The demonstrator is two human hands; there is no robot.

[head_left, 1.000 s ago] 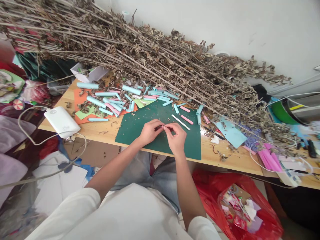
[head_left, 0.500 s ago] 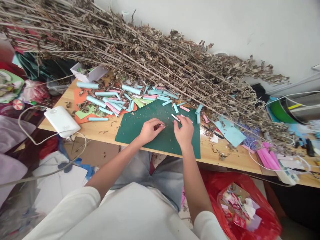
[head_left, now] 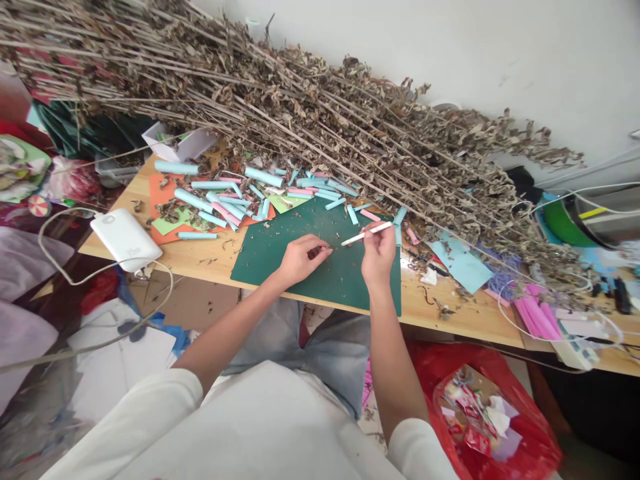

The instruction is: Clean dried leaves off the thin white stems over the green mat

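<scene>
Plain white wall (head_left: 450,40) at far side, long wooden table (head_left: 470,317) against it, even daylight, cluttered floor (head_left: 115,360) near left.

Home craft corner: cluttered wooden table (head_left: 210,257), green cutting mat (head_left: 280,257), rolled paper tubes (head_left: 225,197), dried branches (head_left: 300,113) beyond the fingers.

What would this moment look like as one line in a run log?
left hand: pinching small dark twig piece | right hand: holding thin white stick | surface: dark green cutting mat | behind: dried leafy branches
</scene>
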